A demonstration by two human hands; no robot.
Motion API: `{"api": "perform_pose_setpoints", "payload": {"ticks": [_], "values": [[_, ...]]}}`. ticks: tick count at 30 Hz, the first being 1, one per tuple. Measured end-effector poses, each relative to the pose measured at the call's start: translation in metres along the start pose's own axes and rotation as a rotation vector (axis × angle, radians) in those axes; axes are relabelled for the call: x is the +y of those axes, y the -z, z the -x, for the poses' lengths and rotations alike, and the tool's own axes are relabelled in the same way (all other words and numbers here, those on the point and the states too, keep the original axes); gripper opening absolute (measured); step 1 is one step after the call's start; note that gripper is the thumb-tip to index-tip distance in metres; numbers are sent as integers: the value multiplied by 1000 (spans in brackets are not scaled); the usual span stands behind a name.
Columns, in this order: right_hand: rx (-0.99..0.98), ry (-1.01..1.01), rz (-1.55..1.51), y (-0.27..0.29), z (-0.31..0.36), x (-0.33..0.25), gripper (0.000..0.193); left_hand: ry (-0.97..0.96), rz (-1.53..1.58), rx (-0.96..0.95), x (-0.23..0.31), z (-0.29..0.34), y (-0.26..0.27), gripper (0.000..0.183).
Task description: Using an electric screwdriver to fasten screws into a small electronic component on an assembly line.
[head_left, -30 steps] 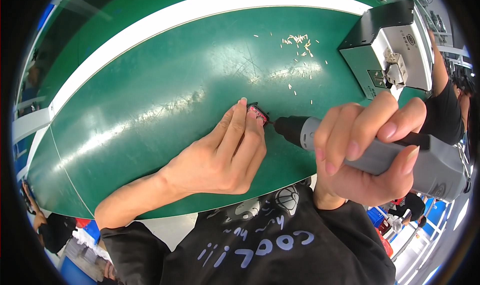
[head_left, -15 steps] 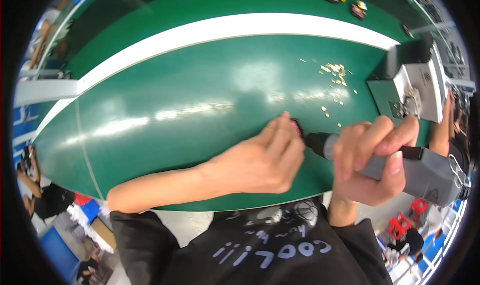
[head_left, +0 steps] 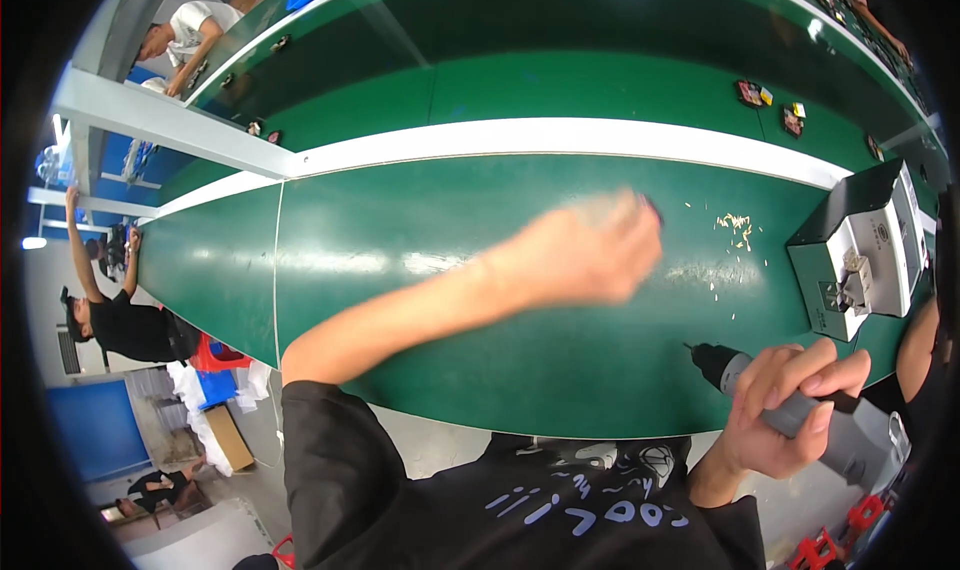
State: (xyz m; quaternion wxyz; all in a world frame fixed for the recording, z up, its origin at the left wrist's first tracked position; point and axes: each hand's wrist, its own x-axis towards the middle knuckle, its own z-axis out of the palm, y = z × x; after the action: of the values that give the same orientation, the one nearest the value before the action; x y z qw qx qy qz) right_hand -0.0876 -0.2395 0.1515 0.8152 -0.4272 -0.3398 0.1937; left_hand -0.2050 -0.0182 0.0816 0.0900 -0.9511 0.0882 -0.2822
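The right hand (head_left: 785,410) is closed around an electric screwdriver (head_left: 775,395), a stubby tool with a grey body wrapped by the fingers and a black nose ending in a thin bit that points left, low over the green table (head_left: 400,260) near its front edge. The screwdriver lies close to level, and its rear end runs off toward the lower right behind the hand. The left hand (head_left: 585,250) is stretched out over the table, up and to the left of the screwdriver and well apart from it; it is blurred, so whether it grips anything cannot be told, though a small dark speck shows at its fingertips. A scatter of small pale bits (head_left: 735,225) lies on the table just right of the left hand, above the screwdriver. Further right of these stands a boxy grey-and-white machine (head_left: 865,250) with a dark top, up and to the right of the screwdriver. Behind a white stripe (head_left: 560,135) that runs along the table beyond the left hand, a few small dark parts (head_left: 770,105) sit on the farther green surface, well away from the screwdriver. No container shows its contents here.
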Motion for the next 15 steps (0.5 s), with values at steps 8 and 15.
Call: {"api": "perform_pose_setpoints", "payload": {"ticks": [8,15], "values": [[37,-135,26,16,1,8,32,842,-240,-221,-180,86,16,28],[-18,179,23,49,-37,-38,22,1241,-533,-1053,-306,324,84,36]]}}
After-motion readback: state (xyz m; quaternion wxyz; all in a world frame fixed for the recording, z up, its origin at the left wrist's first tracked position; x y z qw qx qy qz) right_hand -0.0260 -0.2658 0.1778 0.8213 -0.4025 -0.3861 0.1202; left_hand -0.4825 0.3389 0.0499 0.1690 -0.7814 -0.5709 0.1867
